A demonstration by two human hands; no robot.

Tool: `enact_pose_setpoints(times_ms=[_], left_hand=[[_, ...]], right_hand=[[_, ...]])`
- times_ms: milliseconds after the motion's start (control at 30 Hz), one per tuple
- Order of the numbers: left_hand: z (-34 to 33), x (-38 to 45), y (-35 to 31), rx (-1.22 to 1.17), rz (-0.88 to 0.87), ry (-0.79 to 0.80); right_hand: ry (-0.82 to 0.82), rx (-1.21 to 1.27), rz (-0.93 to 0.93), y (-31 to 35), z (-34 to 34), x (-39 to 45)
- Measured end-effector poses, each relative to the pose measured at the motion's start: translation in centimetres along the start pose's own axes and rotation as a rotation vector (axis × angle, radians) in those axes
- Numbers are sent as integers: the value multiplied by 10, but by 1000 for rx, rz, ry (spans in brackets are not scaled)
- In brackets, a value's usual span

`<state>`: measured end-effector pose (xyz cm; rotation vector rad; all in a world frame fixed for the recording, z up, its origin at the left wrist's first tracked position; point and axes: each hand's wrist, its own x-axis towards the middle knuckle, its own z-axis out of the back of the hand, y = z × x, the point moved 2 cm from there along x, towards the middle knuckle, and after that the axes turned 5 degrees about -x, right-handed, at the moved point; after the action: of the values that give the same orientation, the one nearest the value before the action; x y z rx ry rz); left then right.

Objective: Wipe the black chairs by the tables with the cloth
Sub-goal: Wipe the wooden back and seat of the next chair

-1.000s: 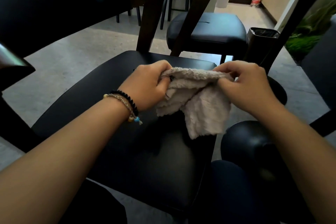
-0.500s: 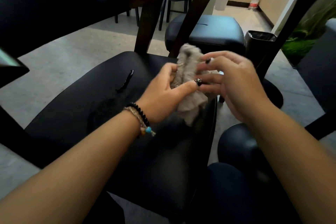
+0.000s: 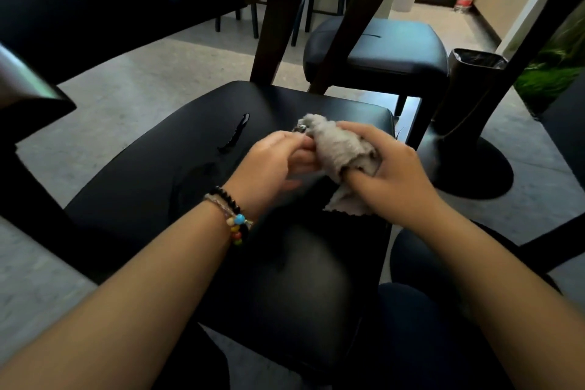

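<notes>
Both hands meet over the far right part of the nearest black chair seat (image 3: pixel 202 199), working the grey cloth (image 3: pixel 340 149) between them. The right hand (image 3: pixel 392 168) has the cloth draped over and bunched around its fingers, which curl into the fabric; a loose zigzag-edged corner hangs below the hand down to the seat. The left hand (image 3: pixel 272 165) pinches the cloth's left side with its fingertips, thumb against fingers, as if tucking or folding it. The left wrist carries beaded bracelets (image 3: pixel 235 218).

The cloth sits above the seat, and apart from that hanging corner I cannot tell whether it touches the seat. A dark glossy streak (image 3: pixel 235 133) lies on the seat to the left of the hands, beyond the left hand, its long axis running from far to near with a slight lean to the left. The left hand is the nearer one to it, but the right hand has most of the cloth, so a wipe would likely mean a sweep leftward across the seat, roughly across the streak's length.

A second black chair (image 3: pixel 395 51) stands beyond, beside dark table legs (image 3: pixel 275 28); a black bin (image 3: pixel 468 85) stands to the right of it. Judging by this, the cloth is being readied and the wiping of this seat is unfinished
</notes>
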<state>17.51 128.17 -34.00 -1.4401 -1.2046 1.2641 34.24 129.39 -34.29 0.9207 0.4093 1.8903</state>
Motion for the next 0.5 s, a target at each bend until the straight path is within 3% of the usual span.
enact_pose_setpoints(times_ms=[67, 133, 233, 333, 433, 500], left_hand=[[23, -1, 1, 152, -107, -79], [53, -6, 5, 315, -267, -194], [100, -14, 15, 632, -433, -312], [135, -17, 27, 843, -469, -344], [152, -16, 45, 939, -464, -361], [155, -12, 55, 944, -447, -392]], right_hand=[[-139, 106, -145, -6, 3, 6], [-225, 124, -131, -2, 7, 11], [95, 28, 16, 16, -12, 12], [439, -180, -93, 20, -52, 9], [539, -529, -80, 20, -88, 12], [527, -563, -75, 21, -101, 15]])
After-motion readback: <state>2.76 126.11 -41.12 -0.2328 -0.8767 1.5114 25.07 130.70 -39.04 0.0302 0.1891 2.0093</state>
